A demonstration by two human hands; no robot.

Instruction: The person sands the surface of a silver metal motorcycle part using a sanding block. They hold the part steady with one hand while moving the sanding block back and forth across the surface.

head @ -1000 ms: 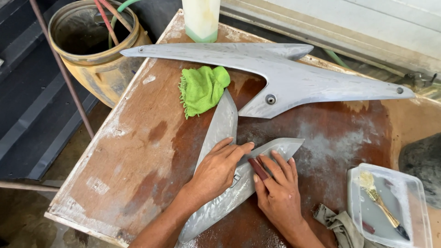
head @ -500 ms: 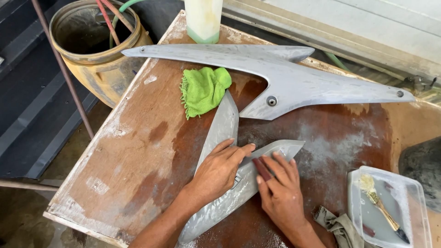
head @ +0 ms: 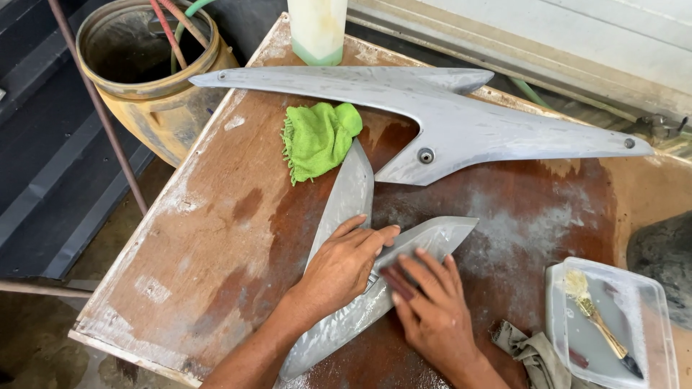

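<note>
A small grey forked panel point(head: 350, 193) lies on the brown wooden table point(head: 216, 238). My left hand point(head: 341, 266) rests flat on it, fingers pressing where its two arms meet. My right hand point(head: 432, 313) lies on the panel's right arm, fingers together over a small dark piece, probably sandpaper. A large grey pointed panel point(head: 461, 126) lies across the far side of the table. A bright green cloth point(head: 317, 139) sits between the two panels.
A clear plastic tub point(head: 649, 317) holding a brush point(head: 598, 320) stands at the right. A grey rag point(head: 533, 353) lies beside it. A pale bottle point(head: 317, 29) stands at the far edge. A yellow bucket point(head: 155, 86) with hoses sits off the table's left corner.
My right hand has shifted slightly along the small panel's right arm. My left hand and the panels stay where they were.
</note>
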